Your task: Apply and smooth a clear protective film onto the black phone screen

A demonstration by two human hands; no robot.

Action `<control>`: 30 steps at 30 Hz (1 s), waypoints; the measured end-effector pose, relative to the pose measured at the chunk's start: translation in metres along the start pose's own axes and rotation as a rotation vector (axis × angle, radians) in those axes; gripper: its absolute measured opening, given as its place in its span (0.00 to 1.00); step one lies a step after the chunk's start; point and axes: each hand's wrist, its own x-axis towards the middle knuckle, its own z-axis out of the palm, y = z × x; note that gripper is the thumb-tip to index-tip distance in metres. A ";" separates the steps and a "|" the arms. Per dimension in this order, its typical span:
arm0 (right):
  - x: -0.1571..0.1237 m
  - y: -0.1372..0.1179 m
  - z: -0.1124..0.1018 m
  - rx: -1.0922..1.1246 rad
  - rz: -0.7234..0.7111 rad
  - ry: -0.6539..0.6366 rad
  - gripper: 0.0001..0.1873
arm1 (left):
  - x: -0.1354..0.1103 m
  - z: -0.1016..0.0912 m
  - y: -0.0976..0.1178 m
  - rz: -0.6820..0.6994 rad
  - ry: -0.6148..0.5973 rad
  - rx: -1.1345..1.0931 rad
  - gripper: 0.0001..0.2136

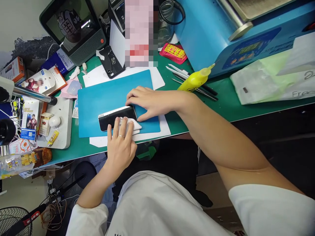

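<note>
A black smartphone (pixel 108 122) with a glossy dark face lies flat on a blue mat (pixel 103 93). My left hand (pixel 121 142), with a ring on one finger, presses a folded white cloth (pixel 134 125) onto the phone's lower right part. Its fingers lie over the cloth and hide some of it. From the right, my right hand (pixel 147 102) steadies the phone's right end, fingers at the far corner and thumb by the near corner. White paper (pixel 161 82) shows beneath the mat.
Behind the mat lies another phone (pixel 112 62), near a smart display (pixel 73 29). A yellow bottle (pixel 197 78) with a needle tip and several thin tools lie to the right. A large blue machine (pixel 204 32) stands at the back right; boxes and a white tray (pixel 65 127) crowd the left.
</note>
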 end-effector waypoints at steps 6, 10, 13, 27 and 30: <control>-0.001 -0.005 -0.005 -0.015 0.020 -0.026 0.35 | 0.014 0.001 0.010 0.034 -0.006 0.017 0.28; -0.001 -0.006 -0.007 -0.020 0.021 -0.037 0.35 | 0.003 -0.002 0.002 0.007 -0.017 0.010 0.29; -0.001 -0.005 -0.008 -0.023 0.008 -0.032 0.35 | -0.005 -0.002 -0.003 -0.019 0.005 0.019 0.29; 0.001 0.002 -0.002 -0.009 -0.019 0.000 0.32 | 0.022 0.000 0.005 -0.049 0.006 -0.037 0.28; 0.002 0.000 -0.002 -0.003 0.011 -0.009 0.35 | 0.005 -0.001 0.001 -0.056 0.016 -0.036 0.27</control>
